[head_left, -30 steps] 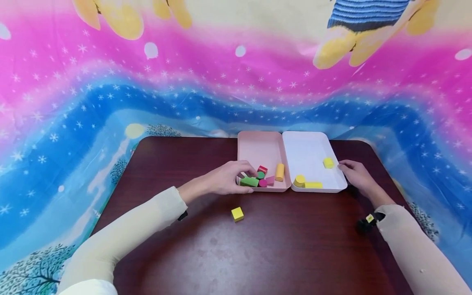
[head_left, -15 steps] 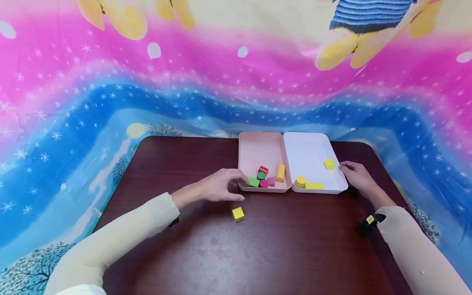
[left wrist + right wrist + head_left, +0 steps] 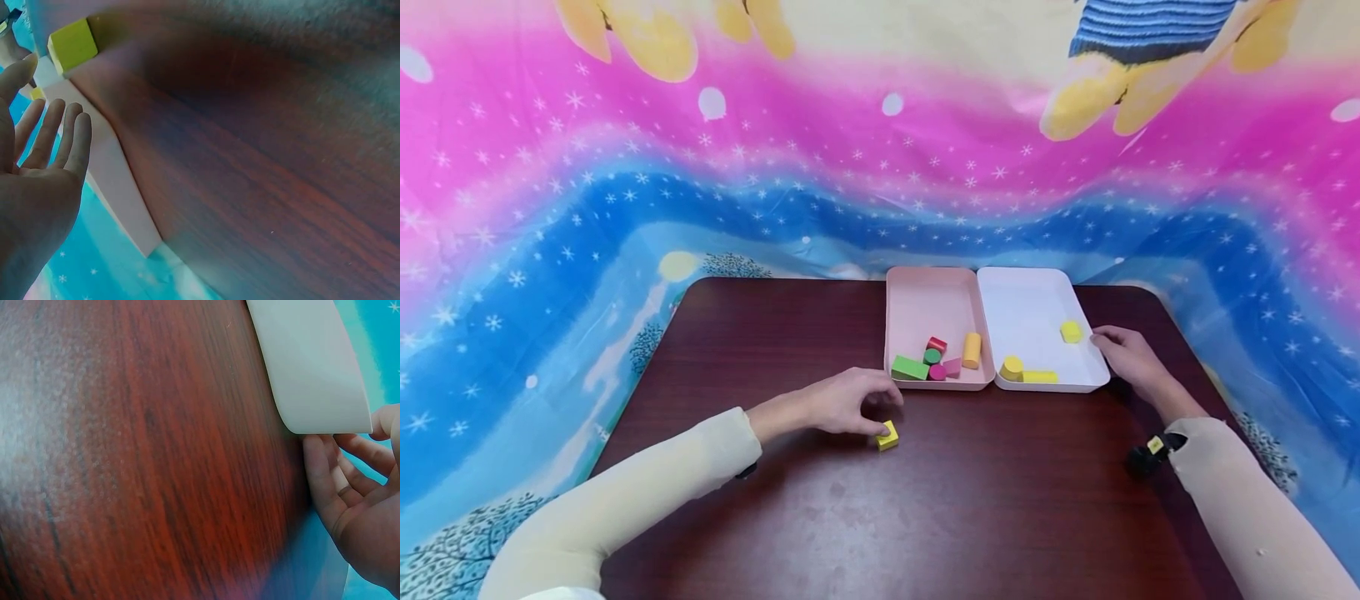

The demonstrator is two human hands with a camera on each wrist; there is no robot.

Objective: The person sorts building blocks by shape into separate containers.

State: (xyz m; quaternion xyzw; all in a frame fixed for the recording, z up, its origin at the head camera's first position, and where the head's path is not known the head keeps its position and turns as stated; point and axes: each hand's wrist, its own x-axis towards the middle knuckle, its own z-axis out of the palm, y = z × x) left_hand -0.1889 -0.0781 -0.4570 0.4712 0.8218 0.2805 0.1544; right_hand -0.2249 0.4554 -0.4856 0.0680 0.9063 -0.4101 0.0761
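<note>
Beside a yellow cube (image 3: 887, 436) on the table is my left hand (image 3: 848, 402), its thumb over the near part of the cube in the head view. The left wrist view has that hand with fingers spread and extended, apart from the yellow cube (image 3: 73, 45). At the right side of the white tray (image 3: 1026, 304), my right hand (image 3: 1129, 357) grips the edge. In the right wrist view, the thumb lies at the rim of the white tray (image 3: 319, 369) and the fingers press its outer wall. Inside this tray are yellow blocks, including a cylinder (image 3: 1011, 368).
A pink tray (image 3: 928, 300) adjoins the white one on its left. It holds a green block (image 3: 910, 368), an orange cylinder (image 3: 972, 350) and several red, pink and green pieces. The dark wooden table (image 3: 970, 500) extends in front, with a printed cloth (image 3: 820, 192) behind.
My left hand has moved from the pink tray down toward me to the yellow cube, leaving the green block in the tray. The right hand has stayed at the white tray's edge.
</note>
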